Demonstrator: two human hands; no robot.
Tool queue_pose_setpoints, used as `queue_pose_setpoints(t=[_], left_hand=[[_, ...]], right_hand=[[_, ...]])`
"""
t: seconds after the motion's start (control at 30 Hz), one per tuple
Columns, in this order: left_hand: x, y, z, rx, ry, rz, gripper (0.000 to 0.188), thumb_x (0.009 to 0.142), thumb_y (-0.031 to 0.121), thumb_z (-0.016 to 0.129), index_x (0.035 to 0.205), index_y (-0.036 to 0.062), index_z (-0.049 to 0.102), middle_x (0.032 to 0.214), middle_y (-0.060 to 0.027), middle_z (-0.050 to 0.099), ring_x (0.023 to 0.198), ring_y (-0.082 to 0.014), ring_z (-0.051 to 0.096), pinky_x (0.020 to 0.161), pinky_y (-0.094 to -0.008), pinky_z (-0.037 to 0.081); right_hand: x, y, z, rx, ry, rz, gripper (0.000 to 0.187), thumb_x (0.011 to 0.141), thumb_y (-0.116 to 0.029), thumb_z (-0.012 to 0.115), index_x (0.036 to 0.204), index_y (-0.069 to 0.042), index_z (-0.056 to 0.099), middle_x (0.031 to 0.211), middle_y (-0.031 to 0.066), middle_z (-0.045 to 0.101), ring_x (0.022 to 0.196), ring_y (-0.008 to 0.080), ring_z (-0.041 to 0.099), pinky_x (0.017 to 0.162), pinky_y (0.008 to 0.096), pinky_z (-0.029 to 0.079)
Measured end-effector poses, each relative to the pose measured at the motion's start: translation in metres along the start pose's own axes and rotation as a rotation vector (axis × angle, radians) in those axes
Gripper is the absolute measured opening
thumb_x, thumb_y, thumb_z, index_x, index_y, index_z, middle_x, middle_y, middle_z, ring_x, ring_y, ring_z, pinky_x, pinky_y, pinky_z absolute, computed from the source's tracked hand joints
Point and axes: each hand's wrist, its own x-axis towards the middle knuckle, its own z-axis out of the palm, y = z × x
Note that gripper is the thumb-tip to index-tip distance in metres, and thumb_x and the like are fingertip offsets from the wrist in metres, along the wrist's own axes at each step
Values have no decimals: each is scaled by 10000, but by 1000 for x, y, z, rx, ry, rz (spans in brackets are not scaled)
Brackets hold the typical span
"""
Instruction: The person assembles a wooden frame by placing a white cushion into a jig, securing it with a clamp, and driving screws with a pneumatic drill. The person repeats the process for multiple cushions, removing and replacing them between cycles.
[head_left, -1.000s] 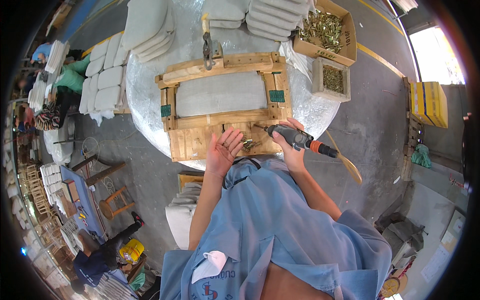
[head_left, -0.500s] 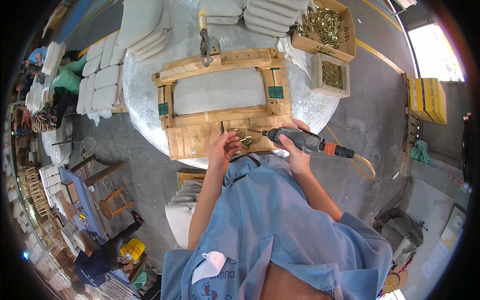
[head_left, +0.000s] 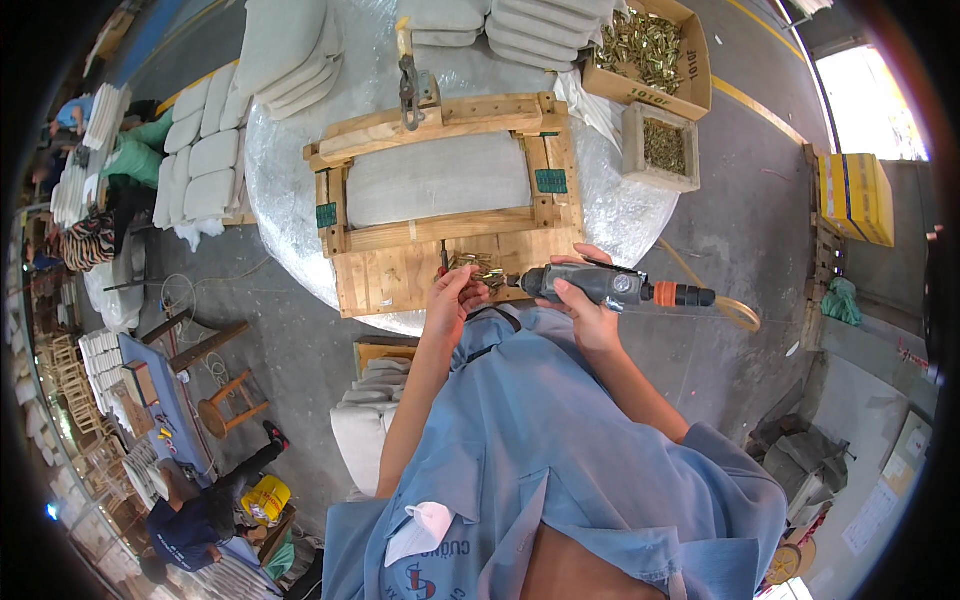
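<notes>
My right hand point(head_left: 586, 312) is wrapped round a dark grey air drill point(head_left: 612, 286) with an orange collar and a hose at its rear. The drill lies level, its chuck pointing left at my left hand point(head_left: 455, 300). Those left fingers are curled together by the tip of the bit; whatever they hold is too small to make out. Just beyond them lies a loose pile of brass-coloured fasteners point(head_left: 478, 262) on a wooden board point(head_left: 385, 275). Behind it, a grey padded cushion point(head_left: 440, 182) sits inside a wooden frame jig point(head_left: 440, 238).
A metal toggle clamp point(head_left: 409, 92) stands at the jig's far side. Stacked grey cushions point(head_left: 290, 45) lie beyond it. At far right are a cardboard box point(head_left: 650, 92) of fasteners and a smaller tray point(head_left: 690, 170). The air hose point(head_left: 738, 312) loops at right. A co-worker point(head_left: 190, 530) is at lower left.
The drill has turned more level, and its tip has come nearer my left hand. My left fingers have closed together and shifted slightly right. The cushion and jig stay put.
</notes>
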Motion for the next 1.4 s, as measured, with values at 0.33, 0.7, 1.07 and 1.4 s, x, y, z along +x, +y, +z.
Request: queue_pose_setpoints(t=[0.33,0.7,1.07,1.4], left_hand=[[6,-9,-12,-138,21,-18,212,1073,114,678,1271,52,719,1012,-76,758,894,-199,760,819,-355,656],[-31,-1,-46,-448,-69,34,207,1034,163,608,1196,63,690,924,-70,698,884,-239,706,887,-425,632],[-56,18,-60,-836,-491,101,495,1141,416,476,1423,58,668,1334,-160,731,1159,-323,733,1052,-512,598],[-26,12,-36,-859,-350,238,572,1166,404,392,1545,9,559,1525,-203,632,1442,-338,590,1240,-504,472]], right_hand=[[-4,-8,-4,21,35,28,668,944,-59,800,1507,-116,444,1347,179,648,1160,312,720,867,478,694],[7,4,-13,-147,105,-20,689,889,-41,861,1470,-103,496,1327,155,652,1163,279,707,890,426,687],[16,17,-10,-163,-18,-57,673,892,-12,852,1456,-90,491,1329,166,640,1156,269,700,866,416,695],[-2,-18,19,39,-196,-182,672,949,-19,770,1507,-95,402,1350,206,620,1205,334,697,871,465,696]])
